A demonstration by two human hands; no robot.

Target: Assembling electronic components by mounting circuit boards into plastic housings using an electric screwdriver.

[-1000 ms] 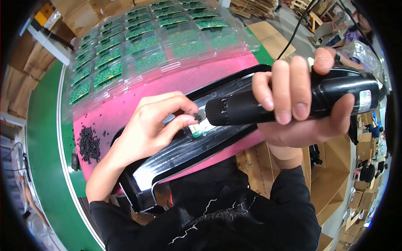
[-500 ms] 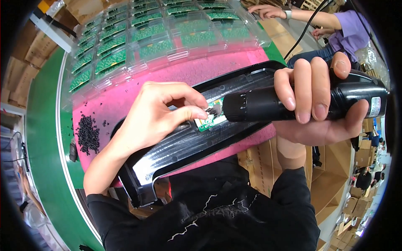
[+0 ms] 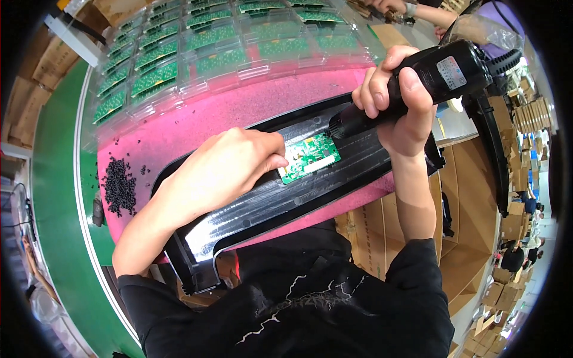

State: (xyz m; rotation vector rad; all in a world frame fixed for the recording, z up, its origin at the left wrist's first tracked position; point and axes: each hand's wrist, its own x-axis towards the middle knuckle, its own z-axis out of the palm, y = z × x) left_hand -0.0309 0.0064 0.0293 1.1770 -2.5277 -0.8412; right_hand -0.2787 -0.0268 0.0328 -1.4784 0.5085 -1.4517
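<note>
One driver in right hand — left hand perhaps touching PCB.

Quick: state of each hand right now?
Left hand: curled at green rectangular circuit board; whether gripping, can't tell.
Right hand: closed, holding black cylindrical corded tool.

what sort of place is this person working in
Probably an electronics assembly workshop: green circuit boards in clear trays, a heap of small black parts, and a corded power tool in the right hand.
</note>
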